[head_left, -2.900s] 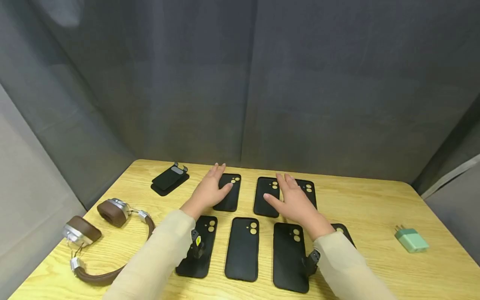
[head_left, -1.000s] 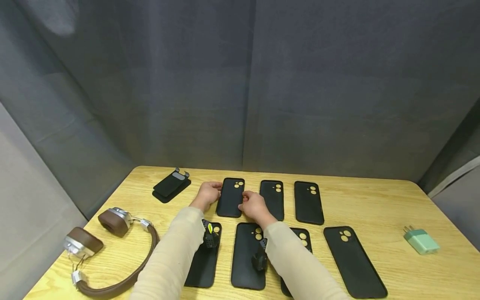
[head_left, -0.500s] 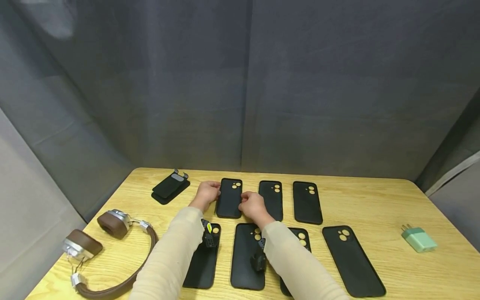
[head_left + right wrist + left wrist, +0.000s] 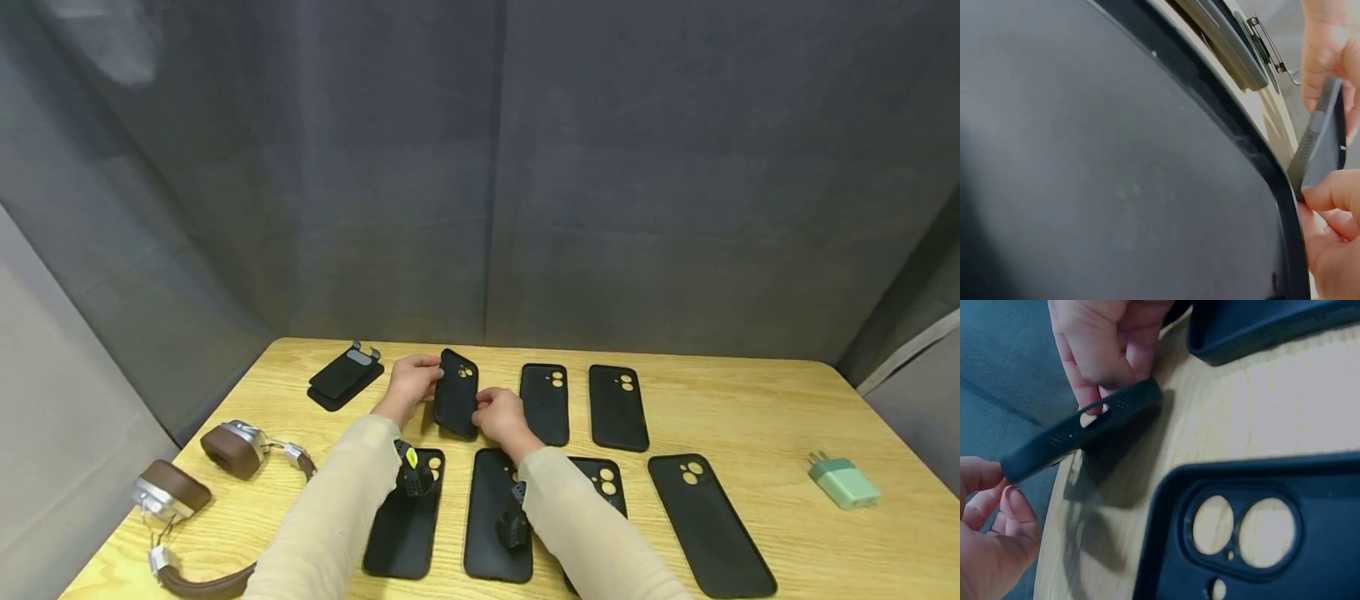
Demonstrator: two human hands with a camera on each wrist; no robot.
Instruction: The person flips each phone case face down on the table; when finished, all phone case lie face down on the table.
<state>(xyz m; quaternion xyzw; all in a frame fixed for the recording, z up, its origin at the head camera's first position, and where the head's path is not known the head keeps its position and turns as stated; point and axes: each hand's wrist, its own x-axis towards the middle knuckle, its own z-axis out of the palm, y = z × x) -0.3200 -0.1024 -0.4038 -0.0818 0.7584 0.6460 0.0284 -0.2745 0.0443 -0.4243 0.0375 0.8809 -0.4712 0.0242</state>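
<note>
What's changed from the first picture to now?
The left phone case in the back row lay flat; now its left edge is lifted off the table. The left hand and right hand, earlier spread over the back row, now pinch its opposite edges. The other cases, headphones and green charger look unmoved.

Mostly matt w/ some shine.
Looks smooth matt plastic on 7 ph. cases (image 4: 457,398); grained wood on table (image 4: 720,408); shiny metal on h'phones (image 4: 171,490); dull cloth on curtain (image 4: 637,167).
</note>
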